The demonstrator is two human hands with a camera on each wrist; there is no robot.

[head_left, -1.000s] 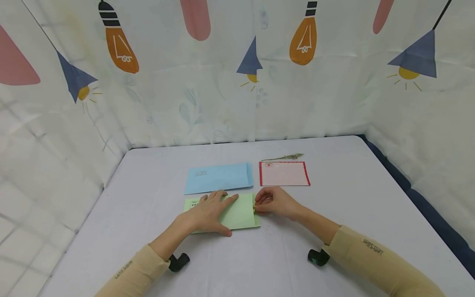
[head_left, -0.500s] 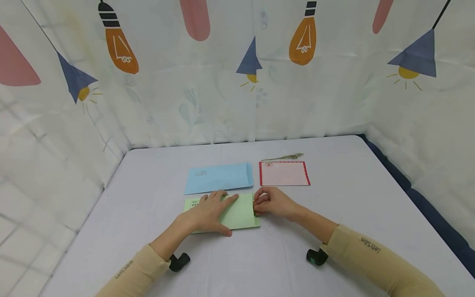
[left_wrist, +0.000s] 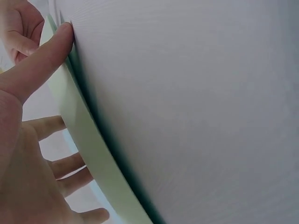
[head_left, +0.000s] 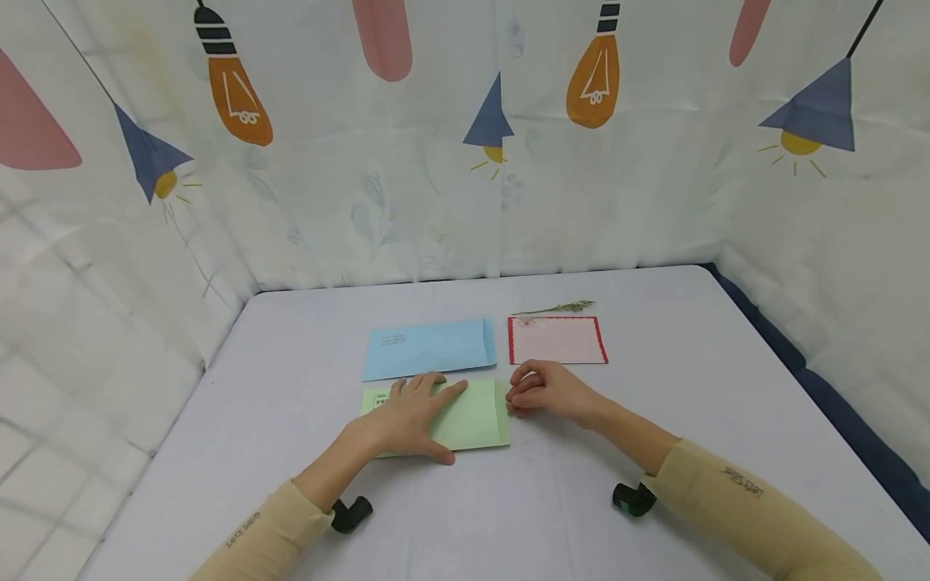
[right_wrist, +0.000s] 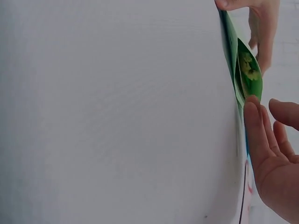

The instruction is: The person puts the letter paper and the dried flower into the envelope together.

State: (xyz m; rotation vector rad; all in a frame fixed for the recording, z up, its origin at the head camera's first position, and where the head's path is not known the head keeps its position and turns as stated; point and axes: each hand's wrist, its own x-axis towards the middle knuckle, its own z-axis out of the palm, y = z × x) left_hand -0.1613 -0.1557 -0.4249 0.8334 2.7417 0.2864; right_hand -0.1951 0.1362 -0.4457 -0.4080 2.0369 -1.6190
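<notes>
A light green envelope [head_left: 472, 415] lies flat on the table. My left hand [head_left: 410, 415] rests on it with the fingers spread, the thumb over its near edge. Beside the envelope's right end is my right hand [head_left: 552, 391], fingers loosely bent and nothing visible between them. In the right wrist view, the envelope's mouth gapes, and a yellowish dried flower [right_wrist: 249, 67] shows inside. The right hand's fingertips [right_wrist: 252, 100] sit right at the mouth's edge. Most of the flower is hidden within the envelope.
Behind the green envelope lies a blue envelope [head_left: 429, 347]. A pink card with a red border [head_left: 555, 339] is to its right, with a dried green sprig [head_left: 570, 307] behind the card. White cloth covers the table [head_left: 305, 347], and a printed curtain [head_left: 436, 218] hangs at the back.
My right hand has drawn back slightly to the right from the envelope's mouth. The yellowish bit by its fingertips no longer shows in the head view. My left hand has stayed put.
</notes>
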